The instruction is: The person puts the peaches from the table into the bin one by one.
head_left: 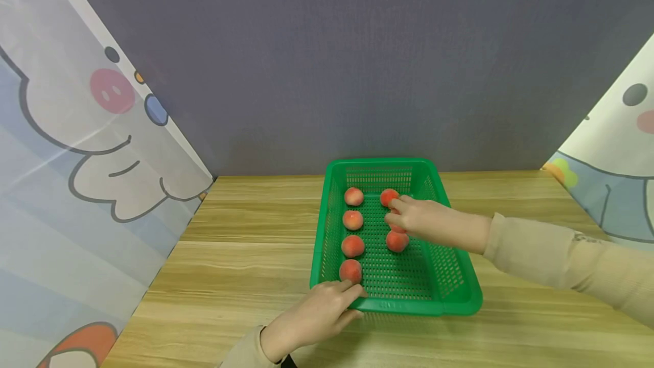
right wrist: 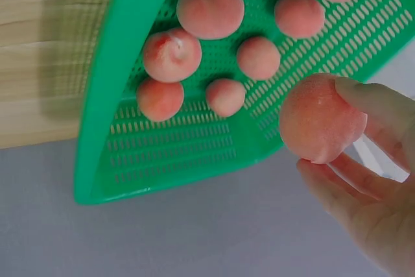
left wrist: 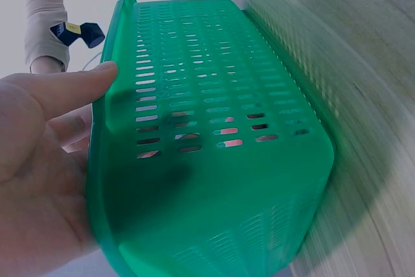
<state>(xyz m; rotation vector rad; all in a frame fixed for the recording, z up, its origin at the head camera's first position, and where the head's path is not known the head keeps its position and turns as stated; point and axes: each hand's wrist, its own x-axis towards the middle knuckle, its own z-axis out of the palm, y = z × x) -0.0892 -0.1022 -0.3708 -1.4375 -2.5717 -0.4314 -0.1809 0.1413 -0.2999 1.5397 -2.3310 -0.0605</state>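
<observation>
A green plastic basket (head_left: 378, 304) stands on the wooden table. My left hand (head_left: 322, 310) grips its near rim at the left corner, thumb outside and fingertips over the edge. Over the basket's right half, my right hand (head_left: 421, 219) pinches a peach (right wrist: 322, 119) between thumb and fingers; in the right wrist view that peach is held above the others. Several peaches (head_left: 353, 220) lie in a column along the left side. On the right side, more peaches (head_left: 397, 241) form a second column, partly covered by my right hand.
A grey partition (head_left: 337, 67) rises behind the basket at the table's (head_left: 240, 266) back edge. Panels with cartoon prints (head_left: 66, 112) flank the table on both sides.
</observation>
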